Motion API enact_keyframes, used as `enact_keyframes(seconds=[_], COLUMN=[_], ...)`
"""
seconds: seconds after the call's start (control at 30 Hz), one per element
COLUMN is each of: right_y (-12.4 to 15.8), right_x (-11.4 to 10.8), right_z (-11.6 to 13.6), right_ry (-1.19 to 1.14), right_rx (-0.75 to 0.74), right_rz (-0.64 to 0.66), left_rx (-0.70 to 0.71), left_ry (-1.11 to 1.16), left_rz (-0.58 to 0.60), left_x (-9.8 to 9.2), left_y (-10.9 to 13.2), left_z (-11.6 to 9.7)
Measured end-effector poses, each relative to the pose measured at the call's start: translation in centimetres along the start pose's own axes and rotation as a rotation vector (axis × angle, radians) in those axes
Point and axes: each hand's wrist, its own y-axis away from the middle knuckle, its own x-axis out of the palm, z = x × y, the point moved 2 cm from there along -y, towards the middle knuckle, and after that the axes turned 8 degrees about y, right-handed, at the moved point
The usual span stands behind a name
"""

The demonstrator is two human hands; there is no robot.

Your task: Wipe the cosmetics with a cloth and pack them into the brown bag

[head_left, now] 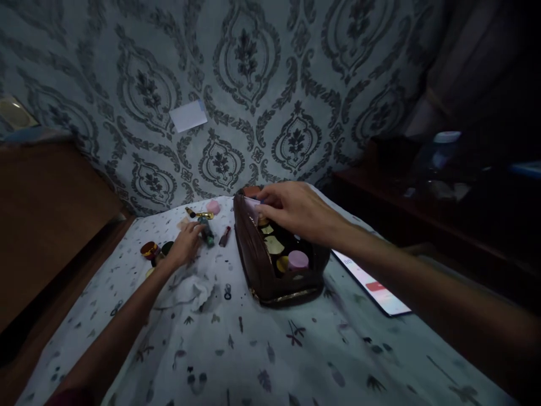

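Observation:
An unzipped brown bag (253, 256) stands on the patterned cloth, with a pink-lidded jar (298, 259) and gold-coloured items inside. Over its far end, my right hand (291, 208) has thumb and fingers closed at a pale, flat item (252, 208); whether it grips this item or something beside it is unclear. To the left of the bag, my left hand (188, 243) has its fingertips on a dark green bottle (206, 231) lying on the cloth. A small dark red tube (225, 236) lies between that bottle and the bag.
Gold tubes (204, 215) and a pink round item (213, 207) lie behind my left hand. A red-gold jar (149, 250) and crumpled white cloth (192, 292) are nearby. A lit phone (380, 288) lies right of the bag. The patterned wall (253, 152) rises behind.

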Motion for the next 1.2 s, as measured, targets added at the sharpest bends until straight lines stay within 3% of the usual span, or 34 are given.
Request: enact_keyframes(seconds=[0.1, 0.27, 0.33, 0.43, 0.57, 0.7, 1.03, 1.2], right_y=[3.6, 9.0, 9.9, 9.8, 9.4, 9.7, 9.0, 9.1], right_x=[0.3, 4.8, 7.4, 11.6, 16.8, 20.0, 21.7, 22.3], right_z=[2.2, 6.4, 7.3, 7.7, 6.7, 5.6, 5.2, 5.1], right_ry=[-0.09, -0.09, -0.036, -0.083, -0.269, -0.469, -0.666, -0.675], right_rx=[-0.073, -0.677, -0.774, -0.685, -0.394, -0.297, -0.145, -0.056], right_rz=[0.011, 0.125, 0.198, 0.247, 0.197, 0.14, 0.039, -0.023], left_rx=[0.003, 0.018, 0.031, 0.104, 0.174, 0.211, 0.291, 0.276], left_ry=[-0.005, -0.04, -0.094, -0.164, -0.209, -0.246, -0.216, -0.069], left_rz=[0.057, 0.101, 0.115, 0.163, 0.247, 0.287, 0.31, 0.317], left_x=[0.8, 2.1, 2.4, 2.7, 2.7, 2.3, 0.1, -0.8], left_y=[-0.6, -1.2, -1.4, -1.8, -2.6, -3.0, 0.6, 2.3], left_z=[2.1, 1.9, 1.6, 1.4, 1.2, 0.2, -5.3, -6.5])
